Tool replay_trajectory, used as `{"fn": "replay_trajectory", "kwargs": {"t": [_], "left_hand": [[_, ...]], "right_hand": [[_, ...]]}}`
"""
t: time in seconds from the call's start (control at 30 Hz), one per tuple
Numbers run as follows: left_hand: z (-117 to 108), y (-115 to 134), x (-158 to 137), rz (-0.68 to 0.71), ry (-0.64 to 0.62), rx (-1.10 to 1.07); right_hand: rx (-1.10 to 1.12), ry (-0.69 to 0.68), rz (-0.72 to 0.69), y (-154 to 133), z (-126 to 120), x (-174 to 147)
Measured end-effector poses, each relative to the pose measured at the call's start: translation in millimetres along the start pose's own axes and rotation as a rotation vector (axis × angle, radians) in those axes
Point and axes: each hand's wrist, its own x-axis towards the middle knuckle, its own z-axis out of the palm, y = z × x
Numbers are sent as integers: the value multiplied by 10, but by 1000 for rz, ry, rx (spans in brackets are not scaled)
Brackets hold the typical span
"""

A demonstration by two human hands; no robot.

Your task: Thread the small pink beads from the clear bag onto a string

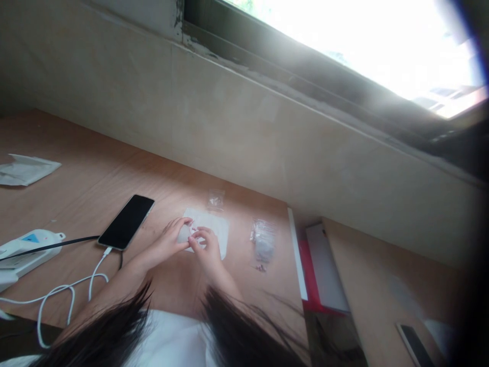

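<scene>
Over a white sheet [219,230] on the wooden table, both of my hands come together. The fingers and thumb of my left hand [173,237] curve round a small pale thing that I cannot make out. My right hand [206,243] is pinched beside it, thumb close to the index finger, at a tiny pinkish-white piece [193,230] whose kind is too small to tell. Just behind the sheet lies a small clear plastic bag [216,200]. To the right sits a stack of clear plastic bags [264,239], with a few tiny pinkish pieces [261,267] in front.
Left of my hands lies a black-screened phone [127,222] with a white cable [91,281] plugged in. Further left are a white power strip [32,250] and a white paper packet [28,169]. A wall [229,122] borders the table; another phone [414,344] lies at right.
</scene>
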Motion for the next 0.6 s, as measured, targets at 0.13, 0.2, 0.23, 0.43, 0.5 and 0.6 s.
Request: {"fn": "replay_trajectory", "kwargs": {"t": [0.13, 0.2, 0.23, 0.43, 0.5, 0.6], "left_hand": [[-80, 177, -15, -33, -59, -154], [-127, 227, -12, -86, -73, -251], [-147, 239, -8, -110, -74, -285], [-205, 238, 19, -131, -60, -348], [-215, 248, 24, -117, -50, -364], [-232, 278, 27, -89, -49, -345]], "right_hand": [[75, 37, -41, 19, -145, 19], [55, 50, -74, 11, -206, 25], [53, 49, -94, 6, -228, 25], [83, 53, -125, -17, -256, 5], [83, 50, -105, -24, -267, -1], [32, 1, -113, -33, -304, -6]]}}
